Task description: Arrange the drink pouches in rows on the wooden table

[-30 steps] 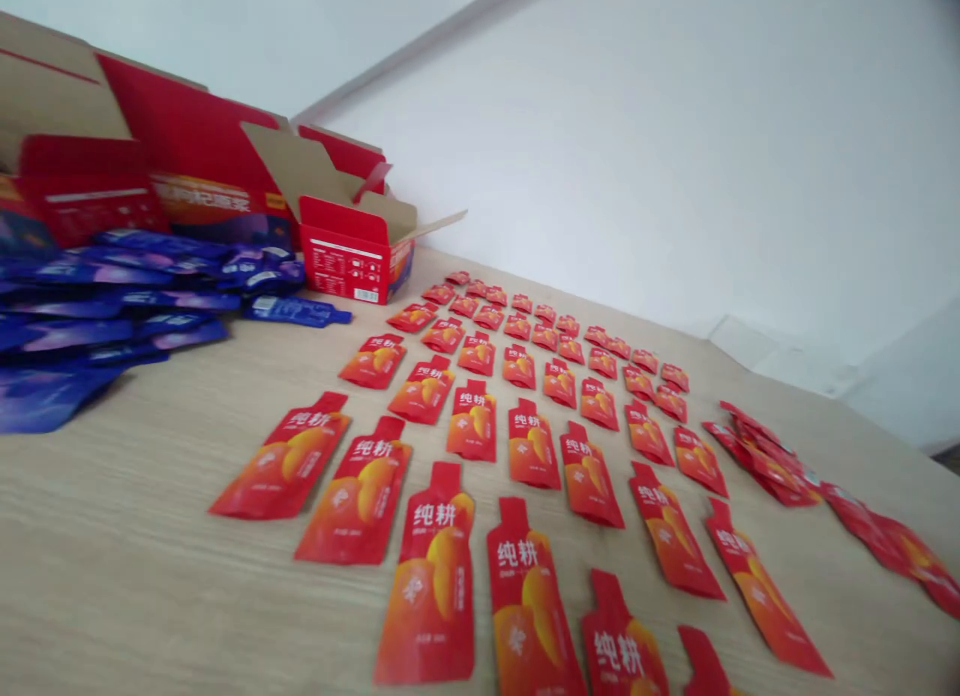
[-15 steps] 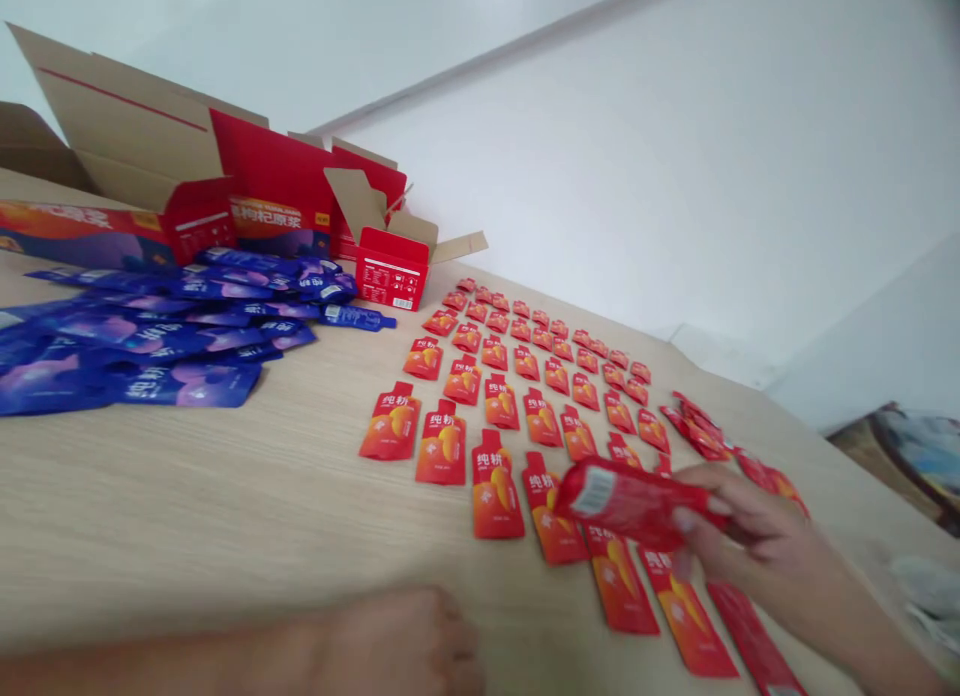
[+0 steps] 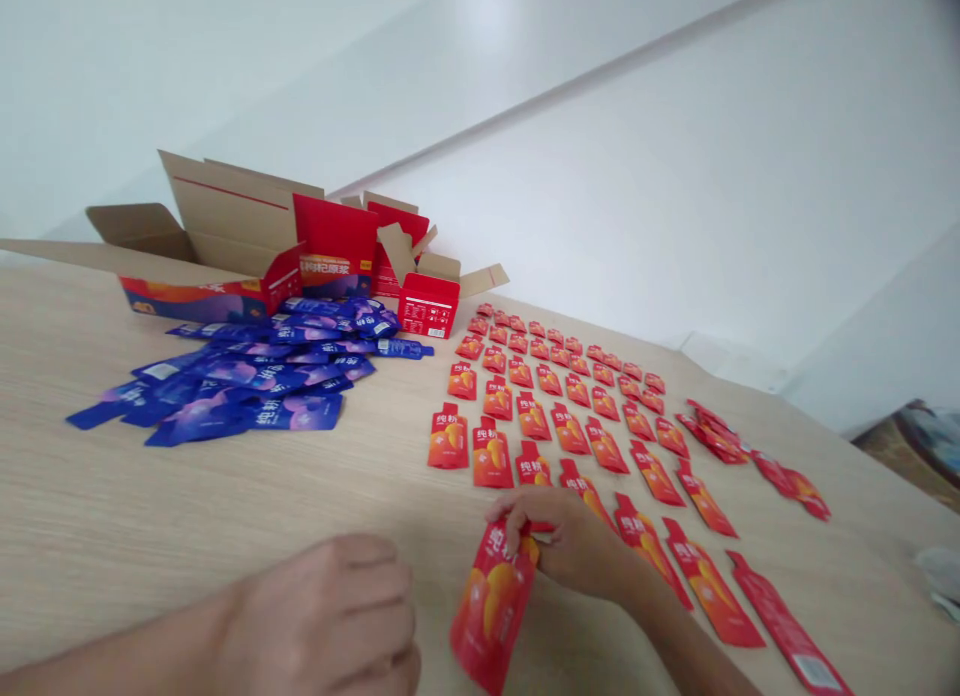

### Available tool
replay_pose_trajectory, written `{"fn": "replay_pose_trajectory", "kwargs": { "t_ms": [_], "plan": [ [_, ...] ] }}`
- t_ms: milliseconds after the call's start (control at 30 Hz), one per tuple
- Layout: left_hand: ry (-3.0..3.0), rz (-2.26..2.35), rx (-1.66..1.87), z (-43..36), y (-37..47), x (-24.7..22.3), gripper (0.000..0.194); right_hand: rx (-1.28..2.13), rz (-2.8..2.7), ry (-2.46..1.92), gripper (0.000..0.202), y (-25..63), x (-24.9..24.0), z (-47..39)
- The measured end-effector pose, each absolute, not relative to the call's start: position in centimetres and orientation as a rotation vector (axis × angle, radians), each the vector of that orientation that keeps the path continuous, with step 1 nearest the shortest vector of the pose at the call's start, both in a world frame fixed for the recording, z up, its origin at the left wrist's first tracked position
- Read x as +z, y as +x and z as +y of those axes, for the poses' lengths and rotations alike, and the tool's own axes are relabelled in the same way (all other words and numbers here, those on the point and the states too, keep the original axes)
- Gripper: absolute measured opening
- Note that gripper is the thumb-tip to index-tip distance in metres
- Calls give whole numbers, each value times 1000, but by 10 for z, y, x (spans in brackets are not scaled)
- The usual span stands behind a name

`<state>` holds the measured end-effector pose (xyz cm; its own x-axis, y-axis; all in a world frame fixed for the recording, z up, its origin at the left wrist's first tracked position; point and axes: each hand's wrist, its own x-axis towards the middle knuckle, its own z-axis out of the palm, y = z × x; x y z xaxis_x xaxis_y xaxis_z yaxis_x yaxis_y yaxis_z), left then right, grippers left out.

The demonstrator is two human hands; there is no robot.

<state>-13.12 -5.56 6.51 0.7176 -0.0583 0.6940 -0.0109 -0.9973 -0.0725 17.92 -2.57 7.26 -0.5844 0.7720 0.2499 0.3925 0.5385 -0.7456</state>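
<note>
A red and orange drink pouch with yellow fruit printed on it hangs from my right hand, which pinches it near the top. Its printed front faces me, tilted, in front of the nearest row. My left hand is curled into a fist to the left of the pouch, apart from it, its fingertips hidden. Several matching red pouches lie face up in rows on the wooden table. At the near right, one red pouch lies with its barcode side up.
Blue pouches are heaped at the left. Behind them stand an open cardboard box and a small open red box. More red pouches lie in a loose pile at the right. A white wall rises behind the table.
My right hand has moved left with the pouch, whose printed front now shows. My left hand has come further into view. The view has shifted, with more of the cardboard box showing.
</note>
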Motion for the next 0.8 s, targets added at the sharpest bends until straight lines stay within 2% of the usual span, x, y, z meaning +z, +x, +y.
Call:
{"fn": "replay_pose_trajectory", "kwargs": {
  "t_ms": [67, 200, 367, 467, 533, 633, 733, 800],
  "plan": [
    [-2829, -122, -1233, -37, -150, 93, 18, 879, -2263, -883, 19, 164, 70, -22],
    [-2779, -458, -1400, 12, -164, 113, 16, 738, -2494, -823, 17, 132, 63, -14],
    [-2750, -767, -1507, 46, -159, 84, 26, 366, -2662, -862, 21, 110, 53, -5],
    [-2765, -840, -1502, 45, -159, 63, 27, 256, -2701, -850, 34, 114, 54, -7],
    [-2802, -863, -1476, 41, -160, 53, 25, 241, -2697, -833, 43, 118, 57, -16],
    [-2843, -895, -1448, 36, -162, 46, 24, 289, -2627, -832, 37, 114, 59, -40],
    [-2858, -922, -1426, 37, -163, 44, 25, 333, -2631, -761, 59, 100, 55, -66],
    [-2868, -946, -1394, 40, -164, 43, 27, 320, -2694, -726, 55, 94, 50, -76]
  ]
}}
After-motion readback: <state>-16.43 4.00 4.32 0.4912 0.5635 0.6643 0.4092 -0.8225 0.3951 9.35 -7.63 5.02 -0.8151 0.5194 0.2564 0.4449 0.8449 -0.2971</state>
